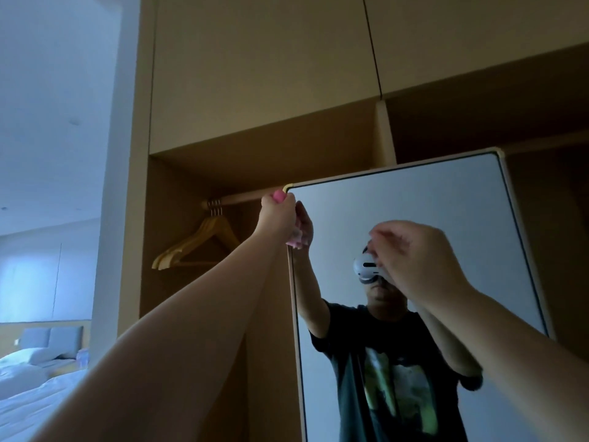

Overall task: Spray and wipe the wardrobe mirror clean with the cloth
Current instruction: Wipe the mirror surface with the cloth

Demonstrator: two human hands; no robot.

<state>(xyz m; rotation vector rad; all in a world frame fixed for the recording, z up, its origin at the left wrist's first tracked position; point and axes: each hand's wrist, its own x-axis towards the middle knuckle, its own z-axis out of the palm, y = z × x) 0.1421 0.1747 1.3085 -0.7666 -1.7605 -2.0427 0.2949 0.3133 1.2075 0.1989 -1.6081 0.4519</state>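
Observation:
The wardrobe mirror (424,199) is a tall, light-framed panel with rounded corners that reflects a person in a dark T-shirt. My left hand (276,220) is stretched up to the mirror's top left corner and grips a pink cloth (279,196). The cloth is bunched in my fist and pressed against the frame and glass there. More pink shows below the fist at the mirror's edge. My right hand (417,260) hovers in front of the upper middle of the glass. Its back faces me, its fingers are loosely curled, and nothing shows in it. No spray bottle is in view.
The open wardrobe (255,90) surrounds the mirror, with closed cupboards above. Left of the mirror, wooden hangers (197,242) hang on a rail (236,199). A bed (28,387) with white linen lies at the lower left.

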